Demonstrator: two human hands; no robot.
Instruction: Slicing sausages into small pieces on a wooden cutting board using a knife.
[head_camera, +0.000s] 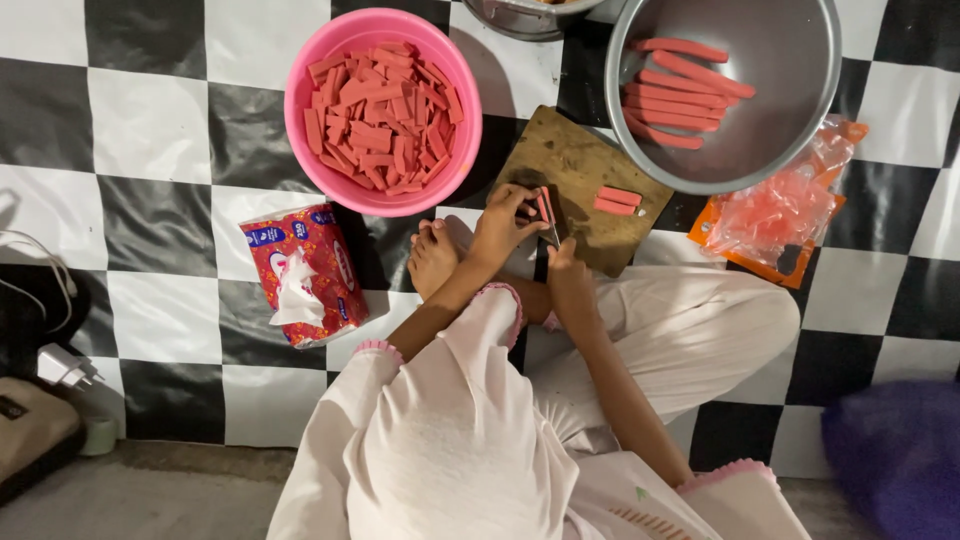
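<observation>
Left hand (505, 225) pinches a sausage piece (544, 205) on the wooden cutting board (580, 160), long axis pointing away from the person; right hand (568, 272), gripping the knife (543, 250), sits just behind it.

The knife blade (549, 232) is mostly hidden between the two hands. The metal bowl (790, 110) and a second pot (520, 15) at the far side are cut by the top edge. At near right, a purple shape (895, 455) is blurred.
</observation>
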